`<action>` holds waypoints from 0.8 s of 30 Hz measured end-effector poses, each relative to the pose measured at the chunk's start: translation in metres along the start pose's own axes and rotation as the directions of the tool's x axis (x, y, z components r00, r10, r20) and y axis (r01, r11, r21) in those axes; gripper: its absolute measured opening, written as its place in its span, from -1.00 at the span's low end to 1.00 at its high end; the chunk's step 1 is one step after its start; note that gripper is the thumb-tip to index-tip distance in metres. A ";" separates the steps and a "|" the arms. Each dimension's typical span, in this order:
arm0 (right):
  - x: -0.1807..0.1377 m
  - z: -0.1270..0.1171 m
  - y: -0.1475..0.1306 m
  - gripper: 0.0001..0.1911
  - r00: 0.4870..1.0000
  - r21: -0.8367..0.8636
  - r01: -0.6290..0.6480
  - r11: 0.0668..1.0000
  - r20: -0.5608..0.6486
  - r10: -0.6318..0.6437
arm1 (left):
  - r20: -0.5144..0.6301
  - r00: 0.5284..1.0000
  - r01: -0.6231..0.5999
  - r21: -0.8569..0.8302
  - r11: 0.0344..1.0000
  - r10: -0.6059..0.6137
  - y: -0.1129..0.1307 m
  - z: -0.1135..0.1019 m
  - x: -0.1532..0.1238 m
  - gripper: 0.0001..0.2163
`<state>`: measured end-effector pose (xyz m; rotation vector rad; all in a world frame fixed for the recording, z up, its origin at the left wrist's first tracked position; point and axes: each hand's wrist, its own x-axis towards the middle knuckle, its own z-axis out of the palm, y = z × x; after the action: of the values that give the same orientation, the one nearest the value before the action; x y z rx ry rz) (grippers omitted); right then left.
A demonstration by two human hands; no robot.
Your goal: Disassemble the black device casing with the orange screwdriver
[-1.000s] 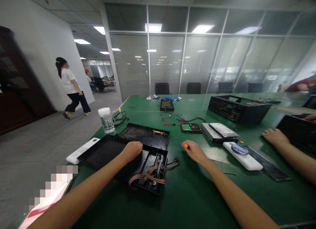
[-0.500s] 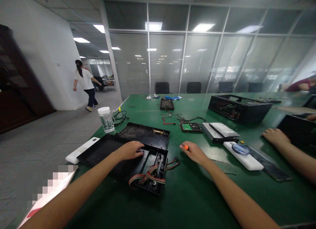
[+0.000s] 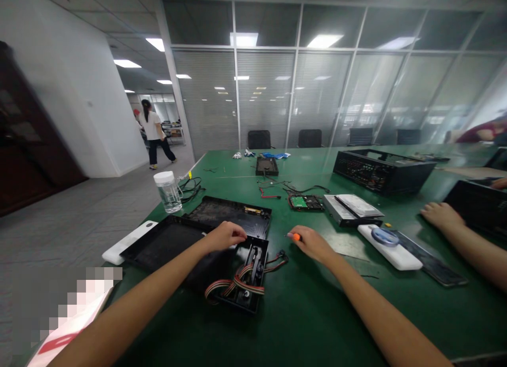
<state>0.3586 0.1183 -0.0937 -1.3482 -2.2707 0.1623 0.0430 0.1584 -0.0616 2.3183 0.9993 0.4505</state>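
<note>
My left hand point(image 3: 225, 235) rests with curled fingers on the far edge of an open black plastic case point(image 3: 186, 251) that lies on the green table point(image 3: 309, 314). Striped ribbon cables point(image 3: 237, 285) spill out of the case's near right corner. A second black panel point(image 3: 233, 215) lies just behind it. My right hand point(image 3: 311, 244) lies on the table to the right of the case, closed round a small screwdriver with an orange handle point(image 3: 294, 236).
A clear jar with a white lid point(image 3: 168, 190) stands at the table's left edge. A circuit board point(image 3: 302, 201), a drive point(image 3: 350, 208), white bars point(image 3: 390, 248) and a black chassis point(image 3: 380, 169) lie beyond. Another person's hand point(image 3: 439, 215) rests at right. Someone walks away at far left.
My left hand has shifted slightly right along the case's far edge and its fingers have curled. My right hand moved a little left with the screwdriver. The walking person has gone farther off.
</note>
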 end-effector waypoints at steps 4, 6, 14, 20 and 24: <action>-0.001 -0.002 0.000 -0.76 1.000 0.005 -0.004 1.000 -0.019 0.004 | 0.089 0.968 0.250 -0.415 0.875 -0.235 0.010 0.025 0.019 -0.73; -0.001 -0.002 0.002 -0.76 1.000 0.007 -0.012 1.000 -0.027 0.012 | 0.122 0.956 0.290 -0.531 0.797 -0.266 0.010 0.034 0.021 -0.69; 0.000 0.002 0.002 -0.80 0.999 -0.018 0.032 0.999 0.024 -0.032 | 0.119 0.967 0.252 -0.521 0.815 -0.223 0.006 0.041 0.017 -0.70; 0.000 0.000 -0.001 -0.81 0.999 0.006 0.025 1.000 0.039 -0.025 | 0.141 0.967 0.251 -0.417 0.874 -0.211 0.008 0.042 0.017 -0.73; 0.002 0.000 -0.003 -0.81 0.999 0.069 -0.052 0.996 0.003 0.052 | 0.091 0.972 0.236 -0.297 0.925 -0.219 0.010 0.044 0.015 -0.75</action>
<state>0.3555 0.1182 -0.0918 -1.3719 -2.2117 0.2568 0.0807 0.1482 -0.0886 1.9036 1.0735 0.4107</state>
